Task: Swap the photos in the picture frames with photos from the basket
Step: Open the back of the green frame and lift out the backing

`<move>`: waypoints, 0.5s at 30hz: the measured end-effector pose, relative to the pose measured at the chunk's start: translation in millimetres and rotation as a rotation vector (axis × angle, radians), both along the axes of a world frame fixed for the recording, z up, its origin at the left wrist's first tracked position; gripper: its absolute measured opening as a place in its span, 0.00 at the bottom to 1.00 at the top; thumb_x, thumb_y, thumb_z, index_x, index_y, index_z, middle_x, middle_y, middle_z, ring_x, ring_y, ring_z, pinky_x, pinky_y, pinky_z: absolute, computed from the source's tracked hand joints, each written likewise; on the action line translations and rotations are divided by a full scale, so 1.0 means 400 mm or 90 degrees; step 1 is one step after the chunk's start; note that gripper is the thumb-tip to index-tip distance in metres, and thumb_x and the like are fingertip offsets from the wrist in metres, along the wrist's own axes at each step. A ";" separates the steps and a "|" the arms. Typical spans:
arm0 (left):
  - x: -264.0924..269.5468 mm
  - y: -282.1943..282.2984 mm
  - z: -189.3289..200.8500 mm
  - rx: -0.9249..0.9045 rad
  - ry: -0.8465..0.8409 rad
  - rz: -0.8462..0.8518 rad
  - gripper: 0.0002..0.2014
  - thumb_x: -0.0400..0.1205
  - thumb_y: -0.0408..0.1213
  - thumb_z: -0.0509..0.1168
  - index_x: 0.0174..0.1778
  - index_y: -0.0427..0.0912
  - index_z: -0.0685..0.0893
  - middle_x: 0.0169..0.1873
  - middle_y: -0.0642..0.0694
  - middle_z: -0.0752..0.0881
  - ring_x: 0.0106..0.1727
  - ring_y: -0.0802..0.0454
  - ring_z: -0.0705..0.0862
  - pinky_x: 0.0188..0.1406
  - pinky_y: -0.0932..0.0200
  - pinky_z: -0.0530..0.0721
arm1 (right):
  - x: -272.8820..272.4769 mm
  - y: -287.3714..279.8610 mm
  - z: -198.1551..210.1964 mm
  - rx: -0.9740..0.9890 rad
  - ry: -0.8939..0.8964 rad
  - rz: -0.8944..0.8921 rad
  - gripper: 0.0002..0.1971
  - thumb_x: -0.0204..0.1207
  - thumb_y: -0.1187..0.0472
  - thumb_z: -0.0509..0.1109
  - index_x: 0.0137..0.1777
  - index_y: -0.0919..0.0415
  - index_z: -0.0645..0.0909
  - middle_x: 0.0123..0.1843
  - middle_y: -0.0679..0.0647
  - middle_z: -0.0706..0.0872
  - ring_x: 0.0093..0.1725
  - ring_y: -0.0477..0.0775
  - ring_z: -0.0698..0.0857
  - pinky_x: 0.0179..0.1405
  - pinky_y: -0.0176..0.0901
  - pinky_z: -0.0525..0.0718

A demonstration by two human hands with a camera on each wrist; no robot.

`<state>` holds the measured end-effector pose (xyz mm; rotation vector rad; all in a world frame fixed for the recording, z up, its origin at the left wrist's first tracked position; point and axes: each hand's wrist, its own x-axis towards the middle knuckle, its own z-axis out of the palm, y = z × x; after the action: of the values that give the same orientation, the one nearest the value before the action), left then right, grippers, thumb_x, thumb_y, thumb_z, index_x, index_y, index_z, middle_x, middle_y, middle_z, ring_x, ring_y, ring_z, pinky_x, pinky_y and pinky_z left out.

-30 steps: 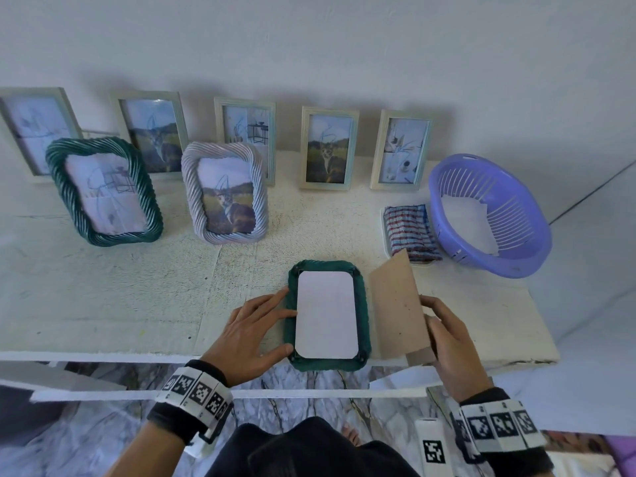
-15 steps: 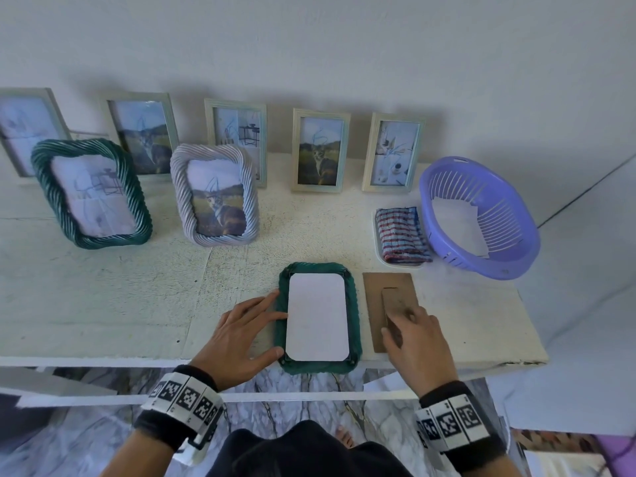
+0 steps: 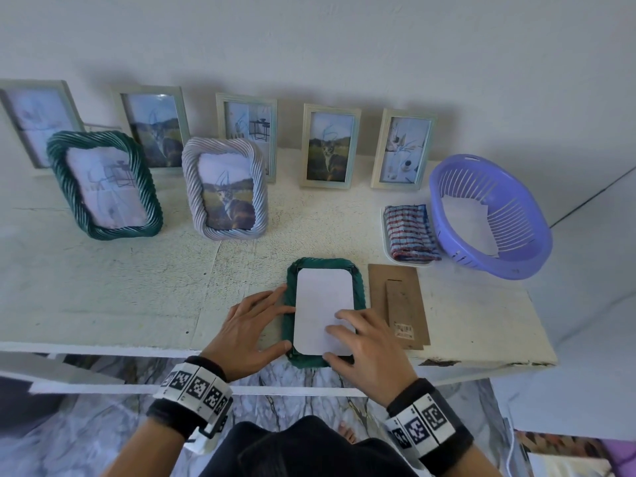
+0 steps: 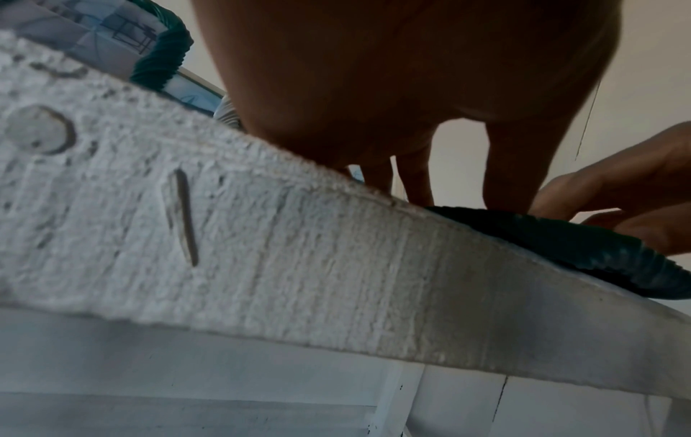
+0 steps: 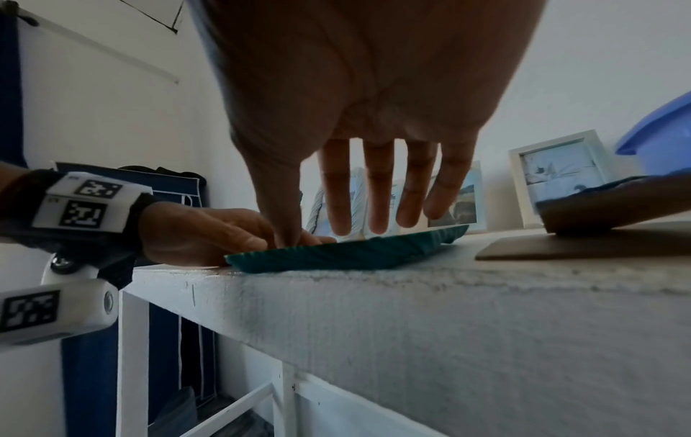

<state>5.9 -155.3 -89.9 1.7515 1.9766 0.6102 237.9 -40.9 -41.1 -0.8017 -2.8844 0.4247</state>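
A green twisted-rim frame (image 3: 290, 325) lies face down at the shelf's front edge, with the white back of a photo (image 3: 321, 304) showing in its opening. My left hand (image 3: 256, 327) lies flat against the frame's left side, thumb at its near corner. My right hand (image 3: 358, 333) rests with straight fingers on the photo's lower right part, thumb at the frame's near rim. The brown backing board (image 3: 399, 304) lies flat just right of the frame. The purple basket (image 3: 516, 249) at the right holds white photo paper (image 3: 468, 222). In the right wrist view the frame (image 5: 348, 251) slightly overhangs the edge.
Standing frames line the wall: several pale rectangular ones, a green twisted frame (image 3: 55, 163) and a grey twisted frame (image 3: 260, 187) in front. A folded striped cloth (image 3: 409, 232) on a small white tray sits beside the basket. The shelf's front edge (image 3: 103, 347) runs under my wrists.
My right hand laid the brown backing board flat on the shelf right of the frame, let go of it, and moved left onto the white photo. The left hand stayed at the frame.
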 end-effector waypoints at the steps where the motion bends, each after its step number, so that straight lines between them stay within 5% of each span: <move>1: 0.001 0.000 0.001 -0.002 -0.001 0.001 0.29 0.76 0.67 0.57 0.74 0.66 0.70 0.82 0.70 0.51 0.81 0.64 0.52 0.74 0.55 0.56 | -0.006 0.000 -0.004 0.008 -0.014 0.003 0.19 0.73 0.41 0.64 0.55 0.52 0.86 0.58 0.47 0.83 0.53 0.54 0.80 0.48 0.47 0.84; 6: 0.001 0.000 0.004 -0.001 -0.006 0.002 0.30 0.76 0.67 0.56 0.74 0.66 0.70 0.83 0.69 0.52 0.81 0.63 0.53 0.74 0.55 0.57 | -0.015 0.002 -0.011 0.025 -0.030 -0.001 0.19 0.73 0.40 0.62 0.53 0.49 0.86 0.53 0.45 0.84 0.51 0.54 0.80 0.45 0.47 0.84; 11: 0.003 -0.002 0.004 0.011 -0.013 0.009 0.29 0.75 0.66 0.58 0.74 0.65 0.71 0.83 0.68 0.54 0.80 0.64 0.54 0.73 0.54 0.58 | -0.014 -0.013 -0.011 -0.013 0.009 0.008 0.11 0.78 0.50 0.62 0.49 0.54 0.83 0.54 0.50 0.85 0.51 0.55 0.79 0.46 0.47 0.84; 15: 0.015 0.003 0.002 0.035 -0.025 0.038 0.29 0.74 0.67 0.60 0.71 0.63 0.75 0.82 0.67 0.57 0.79 0.66 0.55 0.72 0.53 0.61 | -0.022 -0.012 0.003 -0.034 0.059 -0.010 0.10 0.80 0.57 0.58 0.48 0.57 0.80 0.45 0.50 0.85 0.43 0.53 0.79 0.37 0.47 0.82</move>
<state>12.0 -154.2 -89.0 1.7038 2.0100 0.7204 229.2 -45.9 -39.8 -0.7900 -2.7913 0.5255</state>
